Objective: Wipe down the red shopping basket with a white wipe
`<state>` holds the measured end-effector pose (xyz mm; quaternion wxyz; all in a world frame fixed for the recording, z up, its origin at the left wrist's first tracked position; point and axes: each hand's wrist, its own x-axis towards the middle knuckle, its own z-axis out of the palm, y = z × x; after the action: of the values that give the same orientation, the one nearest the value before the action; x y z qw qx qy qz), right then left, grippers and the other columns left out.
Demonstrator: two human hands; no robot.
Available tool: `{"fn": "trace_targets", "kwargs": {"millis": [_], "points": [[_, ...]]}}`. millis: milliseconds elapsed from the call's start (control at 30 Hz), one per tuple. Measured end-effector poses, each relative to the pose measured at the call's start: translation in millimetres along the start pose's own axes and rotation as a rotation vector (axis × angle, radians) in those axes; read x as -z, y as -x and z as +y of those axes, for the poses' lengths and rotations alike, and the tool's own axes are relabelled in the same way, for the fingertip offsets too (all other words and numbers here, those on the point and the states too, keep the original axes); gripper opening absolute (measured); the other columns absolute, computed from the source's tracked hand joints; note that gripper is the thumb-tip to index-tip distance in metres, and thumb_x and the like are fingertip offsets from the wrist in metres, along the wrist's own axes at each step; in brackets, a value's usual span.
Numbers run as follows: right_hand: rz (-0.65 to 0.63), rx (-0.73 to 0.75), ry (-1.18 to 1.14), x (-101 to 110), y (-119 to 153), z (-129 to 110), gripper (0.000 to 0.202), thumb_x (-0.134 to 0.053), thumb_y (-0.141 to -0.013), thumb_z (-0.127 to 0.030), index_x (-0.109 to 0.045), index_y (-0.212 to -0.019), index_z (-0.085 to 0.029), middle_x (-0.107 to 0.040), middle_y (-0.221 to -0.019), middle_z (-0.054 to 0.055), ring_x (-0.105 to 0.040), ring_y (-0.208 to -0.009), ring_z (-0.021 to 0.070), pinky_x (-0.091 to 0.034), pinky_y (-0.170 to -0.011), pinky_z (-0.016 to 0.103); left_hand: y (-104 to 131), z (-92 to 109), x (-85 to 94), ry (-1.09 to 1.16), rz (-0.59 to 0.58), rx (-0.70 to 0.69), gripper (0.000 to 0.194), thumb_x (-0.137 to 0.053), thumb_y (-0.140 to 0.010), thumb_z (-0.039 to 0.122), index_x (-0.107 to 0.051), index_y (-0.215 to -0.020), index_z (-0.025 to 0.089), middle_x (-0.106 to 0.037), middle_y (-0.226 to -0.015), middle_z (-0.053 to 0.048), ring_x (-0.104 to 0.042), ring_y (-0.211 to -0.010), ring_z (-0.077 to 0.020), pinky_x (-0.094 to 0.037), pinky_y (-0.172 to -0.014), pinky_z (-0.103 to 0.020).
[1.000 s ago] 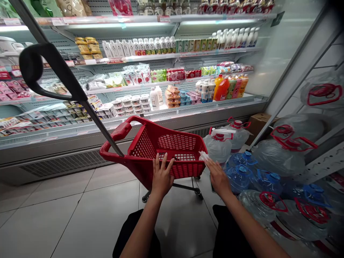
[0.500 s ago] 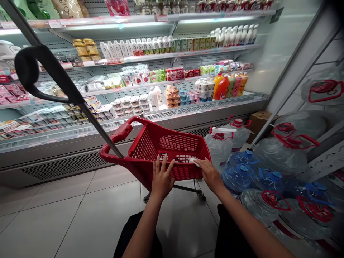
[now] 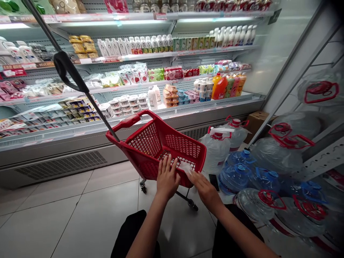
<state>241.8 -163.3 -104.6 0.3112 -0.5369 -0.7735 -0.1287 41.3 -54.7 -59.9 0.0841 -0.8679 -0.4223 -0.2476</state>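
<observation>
Right in front of me stands a red plastic shopping basket trolley (image 3: 145,139) with perforated sides and small wheels. A long metal pull rod with a black loop handle (image 3: 70,73) rises from its left end. My left hand (image 3: 168,177) rests on the near rim, its fingers spread and reaching over the edge. At the near right corner, my right hand (image 3: 205,188) has its fingers pressed together on a crumpled white tissue (image 3: 186,167), which lies against the rim. The palm side of both hands is hidden.
Behind the trolley runs a refrigerated display case (image 3: 150,123) with bottles, tubs and packs. On the right stand several large water jugs (image 3: 236,179), some with red handles. A dark phone (image 3: 214,182) lies on the floor beside them. A cardboard box (image 3: 255,123) sits farther back.
The trolley has turned and tipped slightly, with its right end nearer to me and its pull rod swung right. Both hands moved with its rim. More of the tissue shows, and the phone has come into view.
</observation>
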Motion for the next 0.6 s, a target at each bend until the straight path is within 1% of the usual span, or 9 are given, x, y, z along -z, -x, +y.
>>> {"fn": "trace_targets", "kwargs": {"millis": [67, 133, 267, 333, 367, 433, 533, 567, 600], "points": [[-0.041, 0.077, -0.02, 1, 4, 3, 0.083, -0.03, -0.094, 0.006, -0.016, -0.169, -0.026, -0.048, -0.163, 0.005, -0.046, -0.15, 0.0179, -0.044, -0.123, 0.043, 6, 9, -4.5, 0.008, 0.011, 0.015, 0.065, -0.058, -0.098, 0.032, -0.043, -0.16, 0.023, -0.028, -0.173, -0.01, -0.023, -0.161, -0.0287, -0.021, -0.132, -0.051], [-0.053, 0.111, -0.023, 2, 9, 20, 0.083, -0.032, -0.093, 0.006, -0.018, -0.168, -0.028, -0.051, -0.161, 0.003, -0.048, -0.148, 0.0176, -0.045, -0.123, 0.043, 11, 10, -3.9, 0.0, 0.022, 0.062, 0.06, -0.054, -0.101, 0.033, -0.046, -0.158, 0.019, -0.029, -0.173, -0.013, -0.023, -0.161, -0.031, -0.021, -0.131, -0.054], [0.004, 0.03, 0.024, 0, 6, 61, 0.086, -0.031, -0.092, 0.008, -0.021, -0.168, -0.03, -0.052, -0.159, 0.004, -0.053, -0.144, 0.0185, -0.045, -0.123, 0.046, 19, 7, 4.0, -0.028, 0.022, 0.122, 0.062, -0.053, -0.102, 0.041, -0.047, -0.157, 0.014, -0.029, -0.172, -0.016, -0.017, -0.162, -0.0365, -0.022, -0.13, -0.059], [0.044, -0.03, 0.03, -5, -2, 63, 0.086, -0.03, -0.092, 0.009, -0.021, -0.168, -0.03, -0.054, -0.158, 0.005, -0.053, -0.145, 0.0197, -0.045, -0.123, 0.048, 23, 12, 4.8, -0.023, 0.018, 0.126, 0.066, -0.055, -0.101, 0.046, -0.046, -0.158, 0.014, -0.025, -0.174, -0.016, -0.013, -0.162, -0.0393, -0.022, -0.13, -0.061], [0.056, -0.051, 0.021, -8, -5, 58, 0.085, -0.03, -0.092, 0.008, -0.021, -0.168, -0.03, -0.053, -0.159, 0.006, -0.052, -0.146, 0.0205, -0.045, -0.123, 0.049, 25, 16, 3.9, -0.015, 0.016, 0.124, 0.07, -0.057, -0.099, 0.05, -0.045, -0.158, 0.014, -0.022, -0.174, -0.017, -0.01, -0.162, -0.041, -0.022, -0.129, -0.063], [0.053, -0.054, -0.016, -16, -10, 34, 0.084, -0.033, -0.092, 0.007, -0.02, -0.168, -0.027, -0.05, -0.161, 0.007, -0.048, -0.148, 0.0218, -0.044, -0.123, 0.05, 29, 24, 0.7, 0.012, 0.015, 0.116, 0.08, -0.064, -0.094, 0.055, -0.043, -0.159, 0.014, -0.014, -0.176, -0.018, -0.004, -0.162, -0.0444, -0.022, -0.127, -0.066], [0.02, 0.048, -0.089, -26, -11, -10, 0.082, -0.035, -0.093, 0.005, -0.02, -0.169, -0.024, -0.05, -0.161, 0.008, -0.047, -0.149, 0.0213, -0.044, -0.124, 0.047, 33, 28, -2.1, 0.037, 0.014, 0.116, 0.092, -0.072, -0.087, 0.052, -0.037, -0.162, 0.011, -0.008, -0.176, -0.021, 0.001, -0.161, -0.0465, -0.021, -0.126, -0.069], [0.009, 0.091, -0.107, -27, -10, -18, 0.08, -0.036, -0.095, 0.004, -0.02, -0.168, -0.023, -0.052, -0.16, 0.008, -0.048, -0.148, 0.0207, -0.044, -0.124, 0.046, 34, 26, -1.6, 0.037, 0.01, 0.111, 0.092, -0.072, -0.087, 0.049, -0.036, -0.162, 0.011, -0.008, -0.176, -0.021, 0.001, -0.161, -0.0461, -0.021, -0.127, -0.068], [-0.002, 0.132, -0.122, -28, -11, -21, 0.078, -0.037, -0.096, 0.003, -0.022, -0.168, -0.023, -0.053, -0.158, 0.007, -0.049, -0.148, 0.0202, -0.045, -0.123, 0.045, 35, 24, -0.5, 0.032, 0.007, 0.105, 0.09, -0.072, -0.088, 0.047, -0.036, -0.162, 0.011, -0.009, -0.176, -0.021, 0.0, -0.161, -0.0455, -0.021, -0.127, -0.068]]}}
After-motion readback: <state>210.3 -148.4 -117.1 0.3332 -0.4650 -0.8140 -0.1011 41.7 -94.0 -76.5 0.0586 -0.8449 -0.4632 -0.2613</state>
